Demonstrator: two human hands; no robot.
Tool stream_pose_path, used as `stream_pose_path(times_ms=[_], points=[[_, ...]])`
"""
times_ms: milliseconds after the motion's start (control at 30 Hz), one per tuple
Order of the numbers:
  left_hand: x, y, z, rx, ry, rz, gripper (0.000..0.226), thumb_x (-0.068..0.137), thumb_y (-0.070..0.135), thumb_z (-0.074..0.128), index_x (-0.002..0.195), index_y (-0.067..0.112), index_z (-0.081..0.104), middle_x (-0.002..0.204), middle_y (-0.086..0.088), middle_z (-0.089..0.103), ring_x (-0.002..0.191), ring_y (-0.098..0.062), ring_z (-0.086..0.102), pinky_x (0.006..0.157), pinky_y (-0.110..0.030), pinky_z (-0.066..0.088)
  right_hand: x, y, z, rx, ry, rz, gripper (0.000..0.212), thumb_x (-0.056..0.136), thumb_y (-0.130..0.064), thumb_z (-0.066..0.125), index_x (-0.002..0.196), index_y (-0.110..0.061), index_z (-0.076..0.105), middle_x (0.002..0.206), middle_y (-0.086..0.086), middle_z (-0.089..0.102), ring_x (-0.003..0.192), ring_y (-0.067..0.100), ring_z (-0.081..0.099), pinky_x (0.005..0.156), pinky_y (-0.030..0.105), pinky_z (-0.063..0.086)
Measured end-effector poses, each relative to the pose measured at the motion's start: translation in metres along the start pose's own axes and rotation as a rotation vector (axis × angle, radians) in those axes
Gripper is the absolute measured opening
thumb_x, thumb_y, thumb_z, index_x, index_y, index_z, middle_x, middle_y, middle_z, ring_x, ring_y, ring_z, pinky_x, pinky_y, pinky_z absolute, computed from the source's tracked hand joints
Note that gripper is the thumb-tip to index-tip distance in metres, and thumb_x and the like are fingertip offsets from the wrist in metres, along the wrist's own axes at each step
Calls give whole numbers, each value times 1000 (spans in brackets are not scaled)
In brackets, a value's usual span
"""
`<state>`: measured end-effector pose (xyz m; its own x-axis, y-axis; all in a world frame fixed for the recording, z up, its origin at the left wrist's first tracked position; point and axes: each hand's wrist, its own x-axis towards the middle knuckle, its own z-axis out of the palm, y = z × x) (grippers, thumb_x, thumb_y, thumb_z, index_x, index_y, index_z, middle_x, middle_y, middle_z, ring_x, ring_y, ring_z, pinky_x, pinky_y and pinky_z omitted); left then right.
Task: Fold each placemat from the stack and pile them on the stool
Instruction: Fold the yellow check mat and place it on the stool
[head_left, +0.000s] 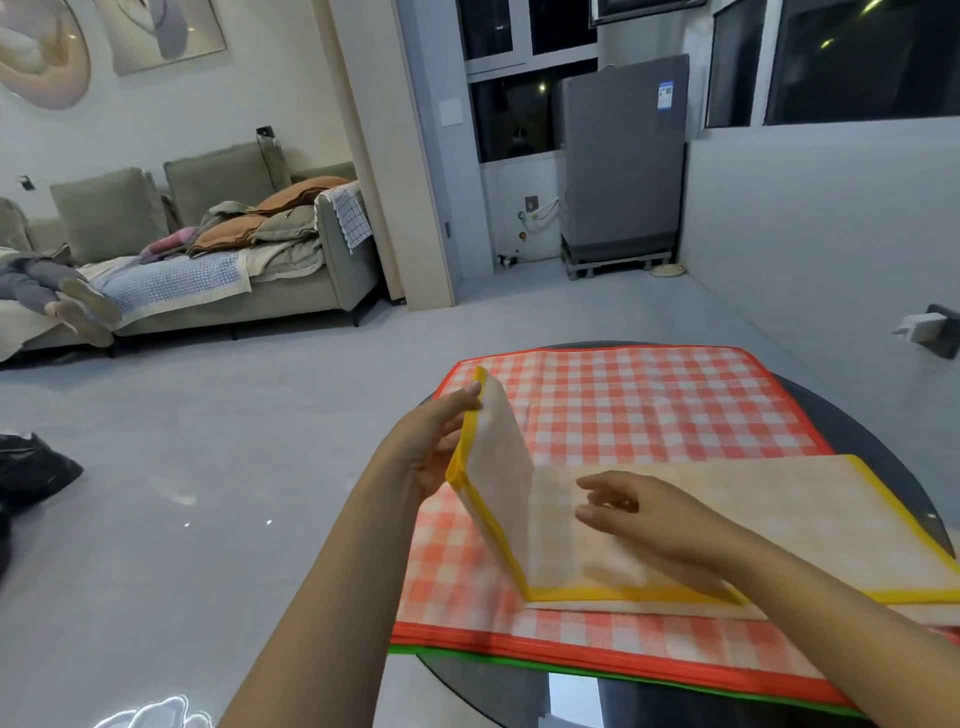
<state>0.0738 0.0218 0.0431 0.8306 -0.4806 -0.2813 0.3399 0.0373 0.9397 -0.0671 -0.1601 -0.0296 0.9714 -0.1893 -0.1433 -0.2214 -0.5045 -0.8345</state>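
Note:
A yellow-edged placemat, folded into a long strip, lies across the stack of placemats, whose top one is red-checked. Under it an orange and a green edge show at the front. My left hand holds the strip's left end lifted upright, fingers along its back and thumb side at the yellow border. My right hand hovers over the strip's middle with fingers relaxed and spread, holding nothing. No stool is in view.
The stack sits on a round dark glass table. Grey floor spreads to the left, with a black bag at the left edge. A sofa with a person lying on it stands at the back left, and a washing machine behind.

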Motion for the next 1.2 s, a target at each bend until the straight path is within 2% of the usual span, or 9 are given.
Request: stream_pose_path(times_ms=[67, 200, 367, 500, 667, 800, 933, 1067, 1200], points=[[-4, -3, 23, -13, -37, 27, 17, 90, 23, 60, 79, 10, 57, 42, 5, 56, 37, -5, 54, 40, -15, 45, -6, 5, -12, 66, 61, 11, 41, 87, -46, 57, 125, -31, 53, 119, -14, 56, 99, -7, 52, 71, 8, 41], [-2, -17, 63, -24, -107, 36, 12, 87, 17, 64, 85, 5, 61, 47, 3, 60, 39, -6, 56, 43, -15, 47, -19, 15, -32, 354, 148, 82, 25, 90, -34, 57, 111, -21, 62, 99, 2, 68, 85, 14, 66, 78, 29, 49], [5, -47, 100, 71, -131, 43, 21, 83, 15, 70, 96, -2, 65, 65, -5, 61, 38, -7, 51, 51, -19, 47, -36, 22, -48, 344, 191, 121, 22, 93, -35, 51, 105, -22, 64, 92, 2, 71, 76, 15, 66, 65, 26, 50], [12, -71, 120, 194, -76, 5, 26, 78, 19, 77, 96, 3, 66, 71, -8, 66, 52, -15, 61, 56, -22, 54, -49, 25, -52, 341, 194, 157, 22, 96, -33, 46, 106, -22, 62, 88, 3, 72, 68, 12, 68, 59, 23, 47], [16, -97, 136, 246, -41, -20, 30, 77, 13, 77, 101, 1, 63, 68, -9, 64, 48, -16, 60, 50, -22, 53, -54, 30, -46, 201, 183, 203, 27, 94, -40, 49, 112, -22, 57, 77, -4, 66, 59, 8, 57, 55, 23, 46], [18, -106, 141, 405, -56, 40, 31, 78, 20, 77, 101, 8, 60, 76, -8, 65, 59, -18, 64, 51, -24, 53, -56, 31, -39, 33, 189, 196, 41, 88, -43, 58, 123, -30, 41, 75, -5, 61, 64, 6, 58, 59, 19, 42], [27, -107, 139, 567, -57, 189, 23, 85, 29, 69, 96, 11, 62, 84, -5, 64, 64, -15, 62, 53, -26, 52, -57, 33, -32, -64, 236, 196, 59, 85, -32, 63, 134, -28, 31, 76, -3, 56, 66, 10, 55, 62, 22, 44], [50, -113, 121, 1058, 53, 573, 19, 90, 27, 58, 106, 19, 66, 111, 2, 60, 103, -13, 53, 85, -22, 38, -57, 31, -29, -143, 230, 156, 65, 86, -28, 63, 139, -26, 25, 71, -15, 39, 62, 4, 47, 53, 19, 37], [64, -115, 112, 1229, -15, 578, 25, 91, 37, 55, 113, 28, 63, 116, 8, 59, 115, -14, 47, 97, -35, 24, -57, 31, -25, -173, 223, 137, 67, 87, -27, 62, 141, -26, 22, 72, -18, 30, 63, 0, 42, 53, 17, 35]])
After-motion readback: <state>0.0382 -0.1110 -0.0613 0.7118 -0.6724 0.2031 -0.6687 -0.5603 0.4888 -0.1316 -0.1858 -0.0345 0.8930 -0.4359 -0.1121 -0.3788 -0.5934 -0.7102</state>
